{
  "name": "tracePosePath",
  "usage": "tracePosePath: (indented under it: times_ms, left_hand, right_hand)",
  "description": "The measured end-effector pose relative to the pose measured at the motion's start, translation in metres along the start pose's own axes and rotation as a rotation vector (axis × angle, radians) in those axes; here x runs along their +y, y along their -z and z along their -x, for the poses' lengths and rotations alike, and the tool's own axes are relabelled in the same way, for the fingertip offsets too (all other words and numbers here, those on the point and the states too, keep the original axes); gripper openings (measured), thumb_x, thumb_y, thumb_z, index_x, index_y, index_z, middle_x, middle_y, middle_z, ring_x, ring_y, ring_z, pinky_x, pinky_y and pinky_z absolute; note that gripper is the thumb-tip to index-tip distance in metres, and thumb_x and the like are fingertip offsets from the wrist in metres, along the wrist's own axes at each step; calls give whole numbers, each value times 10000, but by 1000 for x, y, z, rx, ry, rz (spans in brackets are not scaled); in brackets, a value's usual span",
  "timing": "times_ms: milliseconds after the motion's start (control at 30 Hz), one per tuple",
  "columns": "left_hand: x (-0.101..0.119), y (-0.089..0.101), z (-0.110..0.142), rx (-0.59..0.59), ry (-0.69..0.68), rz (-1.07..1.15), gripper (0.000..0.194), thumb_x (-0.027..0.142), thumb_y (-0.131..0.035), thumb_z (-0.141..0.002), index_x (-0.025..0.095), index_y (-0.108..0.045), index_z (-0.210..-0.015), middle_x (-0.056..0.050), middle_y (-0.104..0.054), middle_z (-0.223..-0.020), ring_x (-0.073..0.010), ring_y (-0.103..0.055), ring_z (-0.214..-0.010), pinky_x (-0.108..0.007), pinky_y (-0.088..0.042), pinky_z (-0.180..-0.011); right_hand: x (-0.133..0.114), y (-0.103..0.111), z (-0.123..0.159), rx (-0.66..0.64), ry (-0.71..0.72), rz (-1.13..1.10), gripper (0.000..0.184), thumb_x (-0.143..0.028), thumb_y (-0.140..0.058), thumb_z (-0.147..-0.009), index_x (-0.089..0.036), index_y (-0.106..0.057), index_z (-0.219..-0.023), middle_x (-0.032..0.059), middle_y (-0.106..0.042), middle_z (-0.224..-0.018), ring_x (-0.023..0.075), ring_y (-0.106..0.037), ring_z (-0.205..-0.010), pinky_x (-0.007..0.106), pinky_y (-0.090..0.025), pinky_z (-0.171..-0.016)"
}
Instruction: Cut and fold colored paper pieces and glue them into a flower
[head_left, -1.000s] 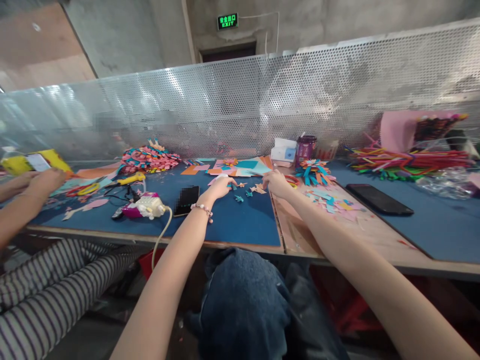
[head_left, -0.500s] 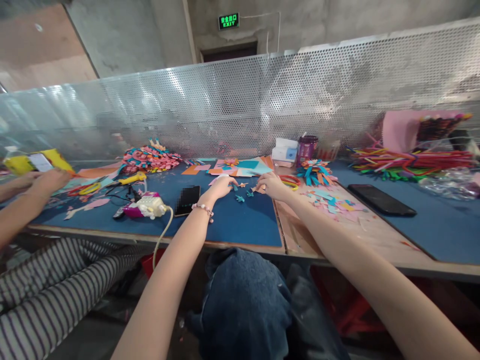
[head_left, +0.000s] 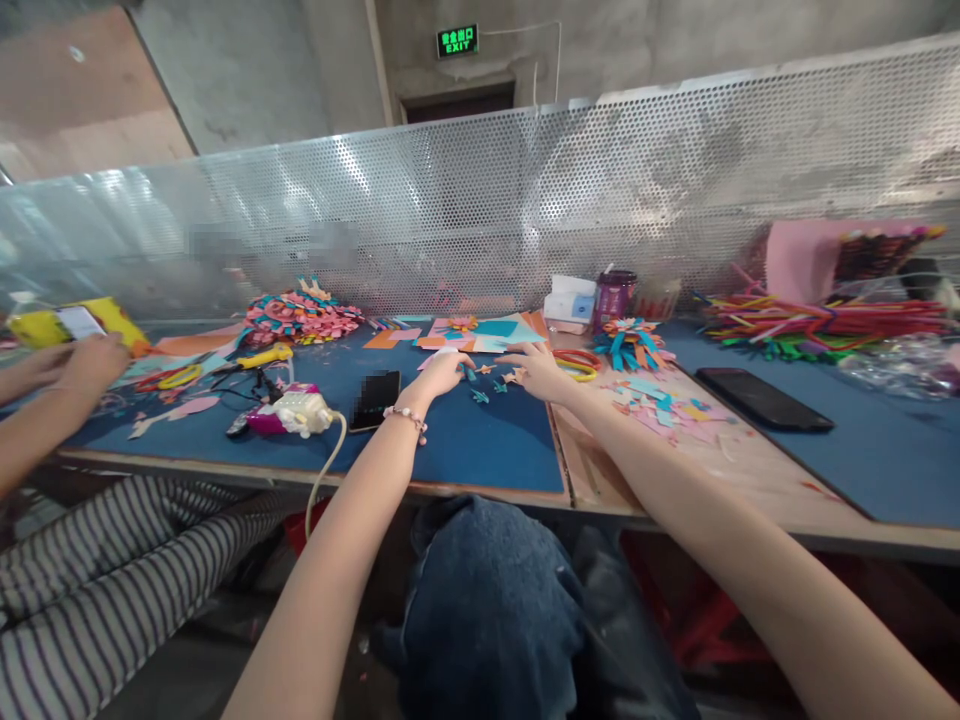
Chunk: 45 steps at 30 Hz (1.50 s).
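Observation:
My left hand [head_left: 441, 372] lies on the blue mat [head_left: 465, 440], fingers stretched toward small teal paper pieces [head_left: 480, 394]. It wears a bead bracelet at the wrist. My right hand [head_left: 537, 370] reaches in from the right, fingers spread over small orange paper cut-outs [head_left: 513, 377] at the mat's edge. The two hands are close together and apart from each other. Neither visibly grips anything. Just behind them lie flat coloured paper sheets [head_left: 484, 335].
A glue gun [head_left: 291, 410] with cord and a phone [head_left: 375, 398] lie left of my hands. Paper flowers [head_left: 301, 316], a purple jar [head_left: 613, 294], a tissue box [head_left: 568, 298], paper strips [head_left: 817, 320] and another phone [head_left: 761, 398] surround them. A co-worker's hand [head_left: 86, 362] is at far left.
My right hand has slid left from the wooden strip onto the orange cut-outs, fingers now stretched out. My left hand has hardly moved.

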<state>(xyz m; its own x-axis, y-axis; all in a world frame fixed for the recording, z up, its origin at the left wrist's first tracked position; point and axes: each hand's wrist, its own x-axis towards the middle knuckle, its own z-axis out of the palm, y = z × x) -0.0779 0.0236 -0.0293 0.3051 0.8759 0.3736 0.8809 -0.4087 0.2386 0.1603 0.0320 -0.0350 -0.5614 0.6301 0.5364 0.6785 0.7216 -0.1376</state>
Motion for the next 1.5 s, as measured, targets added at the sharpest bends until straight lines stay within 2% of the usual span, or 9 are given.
tracePosePath:
  times_ms: [233, 467, 567, 733, 867, 1033, 1167, 1367, 1500]
  left_hand:
    - [-4, -3, -1, 2, 14, 24, 283, 105, -541, -799, 206, -699, -1011, -58, -679, -1076, -163, -635, -946, -242, -476, -852]
    - [-1, -1, 1, 17, -19, 21, 301, 90, -550, -791, 201, -691, -1032, -63, -684, -1066, -161, -641, -914, -238, -476, -830]
    - [1, -1, 2, 9, -36, 2, 287, 104, -566, -799, 208, -697, -1032, -62, -686, -1058, -158, -637, -920, -233, -473, -834]
    - [-1, -1, 0, 11, -32, -16, 177, 199, -634, -798, 205, -713, -957, -58, -685, -1014, -168, -636, -914, -249, -474, -838]
    - [0, 0, 0, 55, -37, 2, 78, 234, -658, -785, 189, -704, -829, -55, -694, -943, -185, -636, -906, -266, -472, -830]
    - [7, 1, 2, 71, -35, 113, 48, 189, -633, -788, 168, -675, -780, -59, -706, -885, -166, -651, -816, -258, -487, -776]
    - [12, -2, 2, 47, -8, 212, 56, 203, -633, -785, 165, -664, -811, -61, -711, -879, -157, -656, -811, -246, -500, -751]
    - [12, -8, 0, -11, 9, 252, 161, 256, -634, -794, 169, -665, -926, -49, -713, -840, -150, -657, -767, -247, -503, -731]
    - [18, -5, 1, -27, -28, 223, 180, 229, -634, -791, 166, -688, -951, -68, -718, -930, -169, -654, -844, -262, -496, -771]
  right_hand:
    - [-7, 12, -3, 28, 29, -156, 420, 30, -411, -655, -197, -757, -729, 49, -603, -1128, 241, -436, -1086, 390, -319, -1020]
    - [-21, 19, -1, -106, 122, -286, 488, 3, -390, -678, -245, -765, -868, 13, -551, -1275, 247, -426, -1185, 431, -278, -1067]
    - [-22, 18, -4, -74, 121, -339, 520, 0, -395, -659, -222, -741, -977, 39, -601, -1224, 237, -479, -1173, 437, -282, -1070]
    - [-7, 13, -10, 121, -63, -386, 537, 14, -371, -639, -140, -711, -1025, 70, -682, -1073, 202, -582, -1051, 328, -419, -959]
    - [8, 13, -9, 156, -225, -297, 455, 11, -406, -682, -114, -712, -994, 87, -700, -1021, 200, -616, -980, 291, -459, -887]
    - [10, 13, -4, 24, -322, -55, 265, -140, -562, -765, -109, -701, -987, 96, -700, -857, 253, -591, -937, 345, -443, -865]
    - [5, 9, -2, -58, -317, -23, 269, -297, -620, -800, -132, -685, -1002, 76, -700, -863, 247, -584, -917, 358, -426, -859]
    - [10, 4, -3, -98, -285, -232, 283, -207, -634, -769, -105, -674, -1030, 72, -696, -852, 171, -613, -737, 244, -444, -650]
    - [12, 6, -2, -74, -281, -300, 254, -164, -644, -742, -101, -686, -984, 65, -690, -810, 163, -612, -697, 236, -441, -620]
